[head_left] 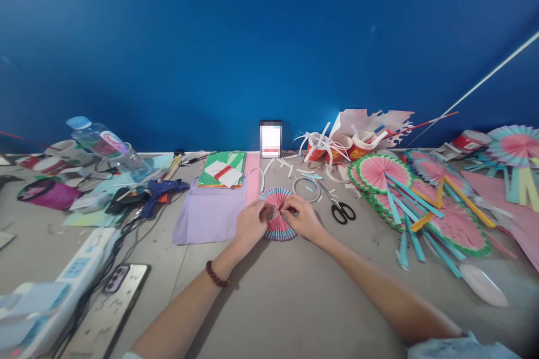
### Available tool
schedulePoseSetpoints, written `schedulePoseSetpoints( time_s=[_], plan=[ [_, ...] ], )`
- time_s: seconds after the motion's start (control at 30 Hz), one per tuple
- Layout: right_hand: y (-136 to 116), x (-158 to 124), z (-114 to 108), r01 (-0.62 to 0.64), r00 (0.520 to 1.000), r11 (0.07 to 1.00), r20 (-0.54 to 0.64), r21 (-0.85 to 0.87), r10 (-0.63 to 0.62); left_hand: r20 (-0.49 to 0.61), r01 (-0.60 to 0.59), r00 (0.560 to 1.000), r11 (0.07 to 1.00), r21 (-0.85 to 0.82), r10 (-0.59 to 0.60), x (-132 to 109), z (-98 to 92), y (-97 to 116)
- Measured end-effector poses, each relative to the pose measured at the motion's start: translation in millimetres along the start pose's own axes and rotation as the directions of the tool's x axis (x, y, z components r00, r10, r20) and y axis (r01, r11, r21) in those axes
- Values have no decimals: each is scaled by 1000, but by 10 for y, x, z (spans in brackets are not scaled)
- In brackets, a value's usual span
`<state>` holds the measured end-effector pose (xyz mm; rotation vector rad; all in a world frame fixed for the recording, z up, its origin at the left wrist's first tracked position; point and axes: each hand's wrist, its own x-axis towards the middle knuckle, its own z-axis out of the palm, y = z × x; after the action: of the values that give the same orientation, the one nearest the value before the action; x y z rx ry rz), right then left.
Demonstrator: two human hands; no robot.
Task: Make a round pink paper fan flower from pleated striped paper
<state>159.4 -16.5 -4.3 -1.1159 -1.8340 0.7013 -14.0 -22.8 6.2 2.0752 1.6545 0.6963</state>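
A round pleated paper fan (279,231), pink in the middle with a blue edge, lies on the grey table in front of me. My left hand (254,221) has its fingers closed on the fan's left side, close to its centre. From the right, my right hand (305,219) pinches the pleats near the middle. Both hands cover parts of the fan's sides. A pair of black-handled scissors (343,212) rests to the right of my right hand. Left of the fan are lilac paper sheets (206,216).
Finished-looking watermelon-patterned fans (383,174) with blue strips are piled at the right. Behind stand red paper cups (339,147) holding white strips. At the left are a blue glue gun (162,193), a plastic bottle (103,140), a power strip (78,269) with cables, and a phone (107,314).
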Motion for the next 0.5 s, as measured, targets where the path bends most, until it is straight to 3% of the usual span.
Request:
schedulePoseSetpoints(
  time_s=[0.5],
  plan=[
    [-26, -8, -13, -34, 999, 999, -21, 16, 34, 0, 14, 1000, 999, -45, -14, -10, -31, 3]
  ],
)
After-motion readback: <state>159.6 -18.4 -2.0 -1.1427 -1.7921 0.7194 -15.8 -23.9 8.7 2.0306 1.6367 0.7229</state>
